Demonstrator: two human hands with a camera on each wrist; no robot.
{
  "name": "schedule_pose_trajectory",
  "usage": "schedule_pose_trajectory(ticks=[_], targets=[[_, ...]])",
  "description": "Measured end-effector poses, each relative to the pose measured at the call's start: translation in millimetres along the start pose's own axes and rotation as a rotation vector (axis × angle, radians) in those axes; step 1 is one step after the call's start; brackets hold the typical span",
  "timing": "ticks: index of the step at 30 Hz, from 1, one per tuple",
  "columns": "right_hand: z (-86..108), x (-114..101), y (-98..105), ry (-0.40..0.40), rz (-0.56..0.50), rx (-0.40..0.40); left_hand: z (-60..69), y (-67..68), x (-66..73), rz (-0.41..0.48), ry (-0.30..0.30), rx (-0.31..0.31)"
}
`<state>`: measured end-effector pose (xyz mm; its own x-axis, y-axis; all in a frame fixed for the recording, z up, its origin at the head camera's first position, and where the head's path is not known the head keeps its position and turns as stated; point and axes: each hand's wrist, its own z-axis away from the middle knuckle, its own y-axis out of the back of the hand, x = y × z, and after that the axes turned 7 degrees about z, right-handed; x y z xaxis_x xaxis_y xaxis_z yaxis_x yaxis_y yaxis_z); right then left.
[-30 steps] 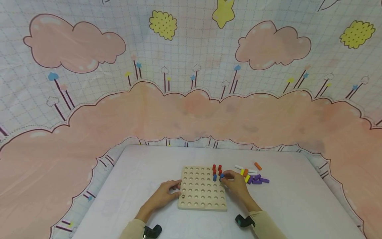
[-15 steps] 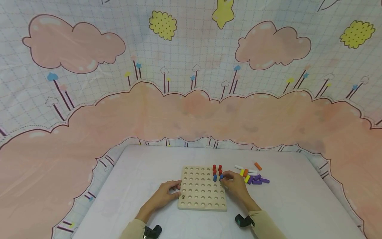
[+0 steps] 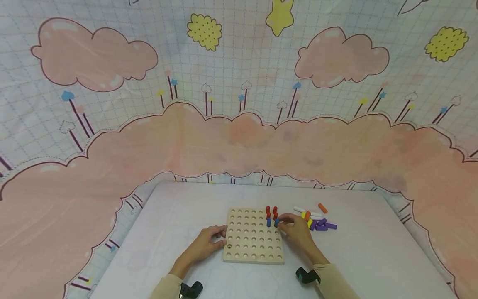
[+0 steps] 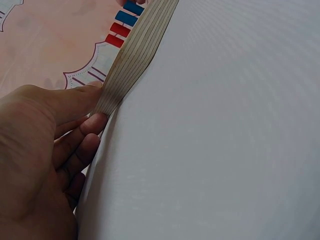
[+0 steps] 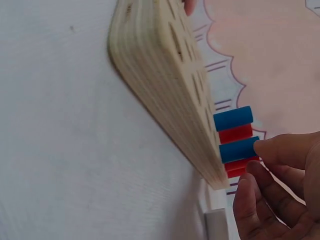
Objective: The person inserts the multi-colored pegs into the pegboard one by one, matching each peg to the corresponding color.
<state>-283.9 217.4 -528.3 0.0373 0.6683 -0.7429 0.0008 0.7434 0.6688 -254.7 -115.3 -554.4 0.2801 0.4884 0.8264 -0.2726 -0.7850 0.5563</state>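
A wooden pegboard holds several red pegs and two blue pegs at its far right corner. The left hand touches the board's left edge, thumb and fingers apart; in the left wrist view this hand has its fingertips at the end of the layered wooden side. Beside the board's right edge is the right hand. In the right wrist view the right hand's thumb tip touches the end of a standing blue peg, its other fingers loosely bent below.
Loose purple pegs, white pegs, yellow pegs and orange pegs lie right of the board on the white table. A patterned cloth rises behind the table.
The right hand's fingertips have drawn slightly right from the right-hand blue peg, which shows more fully in its hole. The left hand and the board have not moved.
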Motion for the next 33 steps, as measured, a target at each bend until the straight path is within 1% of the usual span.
schedule_pose_trajectory(ticks=[3,8,11,20,23,30,33], targets=[[0.7,-2,5,0.015,0.010,0.010,0.5,0.2,0.8,0.003,-0.003,-0.003],[0.9,-4,15,0.121,0.026,0.080,0.5,0.7,1.4,-0.001,0.002,-0.003],[1.4,-4,21,0.163,0.022,0.111,0.4,0.8,1.6,-0.004,0.004,0.000],[4.1,0,40,0.159,0.059,0.125,0.4,-0.4,-1.4,-0.007,-0.009,0.008],[4.4,5,46,0.172,0.046,0.145,-0.3,-0.6,-3.0,-0.010,-0.012,0.010],[5.5,19,61,0.196,0.059,0.201,-0.6,-0.7,-3.6,-0.013,-0.006,0.006],[6.8,24,69,0.191,0.067,0.215,-0.5,-0.8,-3.1,-0.011,-0.003,0.003]])
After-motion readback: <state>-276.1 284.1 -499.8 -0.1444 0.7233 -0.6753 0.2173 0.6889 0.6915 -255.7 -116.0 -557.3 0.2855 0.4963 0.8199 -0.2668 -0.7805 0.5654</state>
